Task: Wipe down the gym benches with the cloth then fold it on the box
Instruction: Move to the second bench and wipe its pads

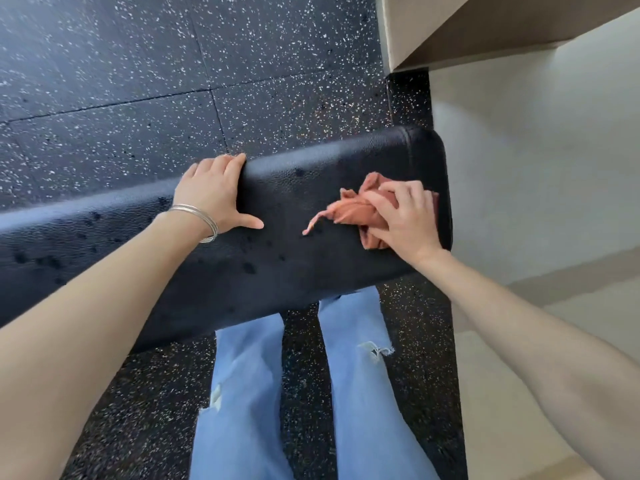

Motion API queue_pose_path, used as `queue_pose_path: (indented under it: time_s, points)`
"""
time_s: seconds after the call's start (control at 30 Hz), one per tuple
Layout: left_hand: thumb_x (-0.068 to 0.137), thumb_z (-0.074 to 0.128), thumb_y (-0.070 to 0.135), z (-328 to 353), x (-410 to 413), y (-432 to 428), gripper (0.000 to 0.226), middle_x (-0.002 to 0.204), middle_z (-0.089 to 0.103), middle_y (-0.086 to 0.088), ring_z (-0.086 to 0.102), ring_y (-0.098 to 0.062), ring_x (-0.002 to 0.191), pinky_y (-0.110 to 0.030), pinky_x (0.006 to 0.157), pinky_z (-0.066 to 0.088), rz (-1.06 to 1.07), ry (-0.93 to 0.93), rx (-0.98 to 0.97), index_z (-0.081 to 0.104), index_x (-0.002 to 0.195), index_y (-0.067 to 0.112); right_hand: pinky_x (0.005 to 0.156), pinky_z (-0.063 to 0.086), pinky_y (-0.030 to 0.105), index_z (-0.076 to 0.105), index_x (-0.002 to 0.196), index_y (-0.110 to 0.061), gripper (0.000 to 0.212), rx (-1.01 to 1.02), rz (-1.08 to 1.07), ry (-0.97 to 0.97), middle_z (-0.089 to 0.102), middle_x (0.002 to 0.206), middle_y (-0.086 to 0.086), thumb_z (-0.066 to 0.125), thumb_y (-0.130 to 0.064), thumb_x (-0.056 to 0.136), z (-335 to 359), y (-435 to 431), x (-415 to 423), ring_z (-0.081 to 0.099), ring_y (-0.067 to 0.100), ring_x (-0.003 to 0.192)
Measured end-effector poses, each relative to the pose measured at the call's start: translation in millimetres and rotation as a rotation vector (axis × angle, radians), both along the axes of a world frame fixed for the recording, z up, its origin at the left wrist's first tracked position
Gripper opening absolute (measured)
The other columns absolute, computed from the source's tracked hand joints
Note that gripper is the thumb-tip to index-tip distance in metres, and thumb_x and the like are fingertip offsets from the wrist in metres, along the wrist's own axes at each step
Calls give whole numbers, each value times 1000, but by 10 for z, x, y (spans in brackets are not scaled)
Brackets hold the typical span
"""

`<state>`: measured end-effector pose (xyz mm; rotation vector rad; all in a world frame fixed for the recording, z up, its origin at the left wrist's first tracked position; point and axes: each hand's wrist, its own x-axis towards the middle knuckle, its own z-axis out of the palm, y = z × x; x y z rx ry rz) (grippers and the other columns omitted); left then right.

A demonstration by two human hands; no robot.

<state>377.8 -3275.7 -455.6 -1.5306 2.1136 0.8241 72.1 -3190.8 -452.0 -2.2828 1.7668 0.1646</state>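
Observation:
A black padded gym bench (284, 251) runs across the view from the left edge to its rounded right end. Small wet spots dot its top. A crumpled salmon-pink cloth (349, 211) lies on the pad near that right end. My right hand (401, 216) presses down on the cloth and grips it, with a loose corner trailing to the left. Resting on the bench's far edge, my left hand (214, 195) has its fingers curled over the rim and its thumb flat on the pad. It holds nothing. No box is in sight.
Black speckled rubber floor tiles (121, 81) surround the bench. A pale wall or step (536, 174) rises just right of the bench end, and a beige ledge (485, 26) juts out at the top right. My legs in light blue jeans (353, 393) stand below the bench.

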Motion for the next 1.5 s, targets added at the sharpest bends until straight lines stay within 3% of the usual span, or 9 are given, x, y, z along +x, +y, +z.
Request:
queue_pose_path:
  time_s: [0.23,0.43,0.6,0.83,1.07,1.23,1.3,1.43,1.5]
  points:
    - [60,75,62,-80,245,-40,117,151,32,-6,33,-29,136,-44,111,27,-117,78,-7,18,149,12,81,41,45,53,119,-21,38,-116,-911,60,50,118,10,58,-38,85,-168,-787,707,43,33,109]
    - [62,74,63,-87,566,-47,116,150,32,-7,34,-30,135,-44,110,30,-140,60,21,16,149,12,72,42,44,58,112,-19,38,-77,-526,63,56,112,13,65,-35,78,-101,-696,1530,49,37,99]
    - [63,71,64,-78,666,-11,115,150,32,-7,33,-30,136,-43,112,27,-121,74,29,16,149,12,66,43,42,65,105,-15,49,-21,-17,-18,63,105,13,80,-27,61,28,-148,1114,57,39,89]
    - [64,69,67,-106,697,31,117,154,26,-7,28,-29,139,-42,114,23,-150,75,9,11,150,11,83,38,45,53,118,-24,37,-52,-995,133,51,122,7,59,-41,85,-102,-813,1179,42,33,111]
    - [63,70,67,-114,633,69,116,151,31,-12,29,-31,139,-44,116,19,-49,106,0,19,148,7,74,37,41,59,113,-22,41,-56,-512,46,59,113,4,65,-40,76,-92,-567,1827,50,34,101]
    - [62,73,64,-88,642,66,116,149,32,-13,30,-33,137,-44,115,21,-50,91,-1,20,148,7,64,45,41,64,103,-19,46,-68,-242,-34,63,102,8,80,-31,61,-22,374,1382,56,35,87]
    - [62,72,65,-85,595,78,116,148,33,-15,32,-36,135,-46,114,22,-60,73,-20,20,148,6,67,42,41,63,106,-21,49,-29,-344,-3,61,104,7,81,-30,61,-5,538,991,53,35,90]
    - [67,67,66,-112,389,93,111,147,34,-17,34,-39,132,-48,114,24,-65,73,-64,21,147,6,78,43,45,56,116,-19,39,-68,-988,60,55,115,11,64,-35,82,-94,250,639,47,35,104]
    - [69,64,67,-123,249,104,108,147,34,-18,34,-39,132,-48,113,24,-61,71,-95,21,147,6,78,45,47,55,115,-18,36,-115,-1151,77,54,116,12,59,-37,84,-112,22,792,46,35,105]
